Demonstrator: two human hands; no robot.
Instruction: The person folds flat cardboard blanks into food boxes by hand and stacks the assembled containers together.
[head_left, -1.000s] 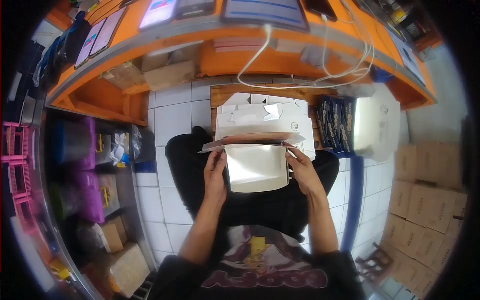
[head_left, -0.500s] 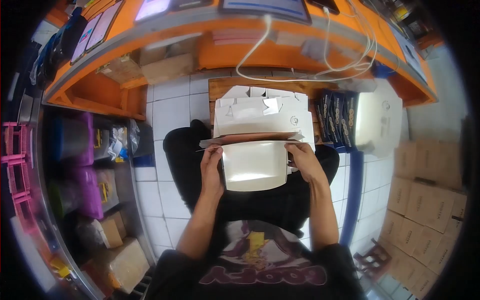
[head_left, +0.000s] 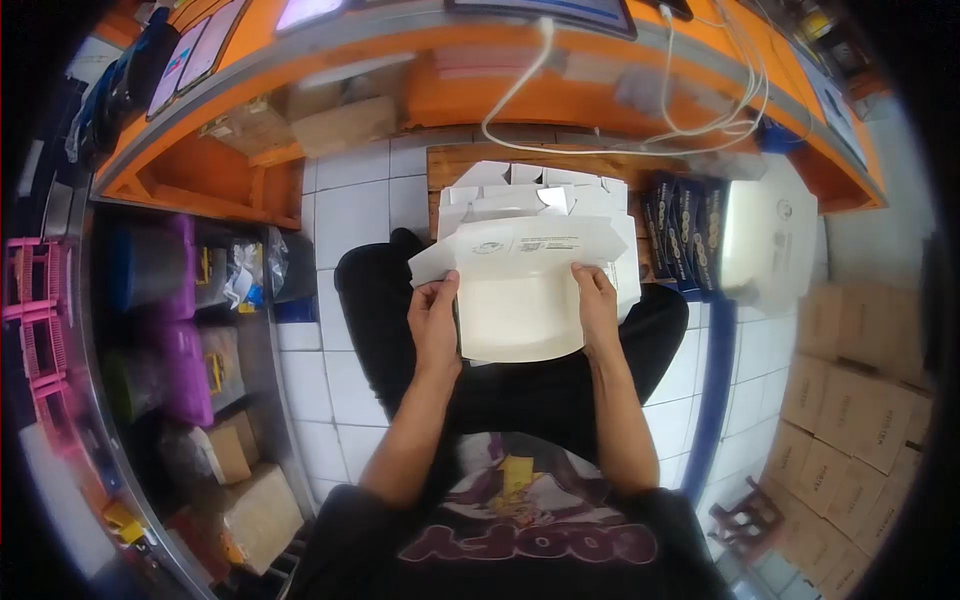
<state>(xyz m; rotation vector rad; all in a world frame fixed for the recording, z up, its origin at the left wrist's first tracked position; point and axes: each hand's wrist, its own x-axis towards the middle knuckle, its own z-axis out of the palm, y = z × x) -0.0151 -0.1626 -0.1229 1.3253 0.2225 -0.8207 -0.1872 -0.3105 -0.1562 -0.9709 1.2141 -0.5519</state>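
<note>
Between my hands is a partly folded paperboard box with a glossy cream panel toward me and a printed flap standing up at its far side. My left hand grips its left edge, thumb on top near the corner. On the opposite edge, my right hand pinches the corner with thumb and fingers. Behind the box lies a stack of flat white box blanks, partly covered by it, on a wooden board.
Dark blue printed packs stand right of the stack, beside another pale blank. An orange desk with a looping white cable overhangs the far side. Brown cartons are piled right; a shelf with purple bins stands left.
The box's far flap has swung from nearly edge-on to facing me, showing its print. Both hands have shifted slightly, the right one turning more upright along the edge.
</note>
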